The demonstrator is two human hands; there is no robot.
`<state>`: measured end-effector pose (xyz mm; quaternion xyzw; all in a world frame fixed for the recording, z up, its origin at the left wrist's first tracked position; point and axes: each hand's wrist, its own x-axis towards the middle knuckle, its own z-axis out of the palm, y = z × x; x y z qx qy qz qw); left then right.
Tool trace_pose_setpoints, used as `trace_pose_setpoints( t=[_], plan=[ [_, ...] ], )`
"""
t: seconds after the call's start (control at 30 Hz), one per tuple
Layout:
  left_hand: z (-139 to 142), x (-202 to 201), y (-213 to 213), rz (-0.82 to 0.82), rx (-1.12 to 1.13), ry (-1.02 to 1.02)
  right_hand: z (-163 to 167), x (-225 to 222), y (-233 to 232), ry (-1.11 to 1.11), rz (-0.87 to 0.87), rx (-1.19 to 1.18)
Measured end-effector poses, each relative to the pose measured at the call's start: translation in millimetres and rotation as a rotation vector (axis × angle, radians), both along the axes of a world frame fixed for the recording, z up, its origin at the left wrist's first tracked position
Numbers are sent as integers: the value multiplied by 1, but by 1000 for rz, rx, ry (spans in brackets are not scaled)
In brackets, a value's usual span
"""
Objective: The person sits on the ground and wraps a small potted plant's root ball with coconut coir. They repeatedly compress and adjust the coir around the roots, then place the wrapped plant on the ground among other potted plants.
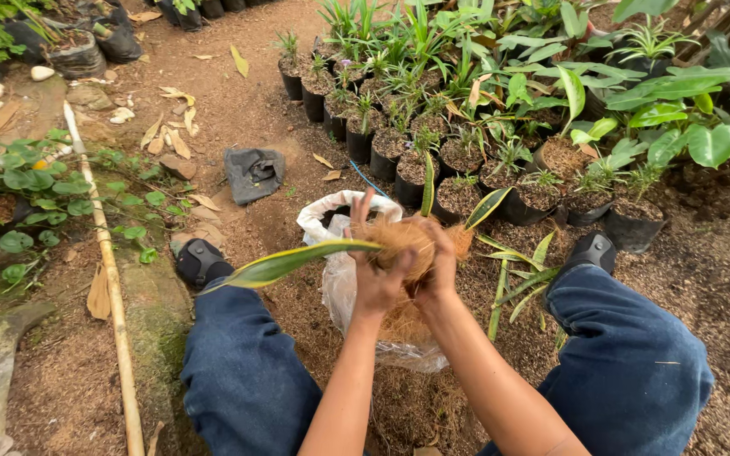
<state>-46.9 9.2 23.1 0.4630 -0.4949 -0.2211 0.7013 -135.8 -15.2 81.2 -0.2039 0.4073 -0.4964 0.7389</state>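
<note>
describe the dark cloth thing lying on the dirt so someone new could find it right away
Start at the rows of small black nursery pots filling the upper middle of the view, then look left across the bare brown soil. There lies a crumpled dark grey bag, flat on the ground above the person's left shoe. Unlike the pots, it is limp, squarish and holds no plant.

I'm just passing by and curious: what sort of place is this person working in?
Most likely an outdoor plant nursery. Rows of young plants in black grow bags stand on bare soil, and both hands hold a long-leaved plant with a fibrous root ball over a white sack.
</note>
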Motion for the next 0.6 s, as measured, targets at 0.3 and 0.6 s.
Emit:
trace_pose_setpoints(
  t=[0.3,0.6],
  plan=[
    [19,-55,18,51,48,312,-61,-5,-36,-123,-47,-326],
    [2,44,22,-66,-108,318,-65,51,-14,-172,284,-72]
  ],
)
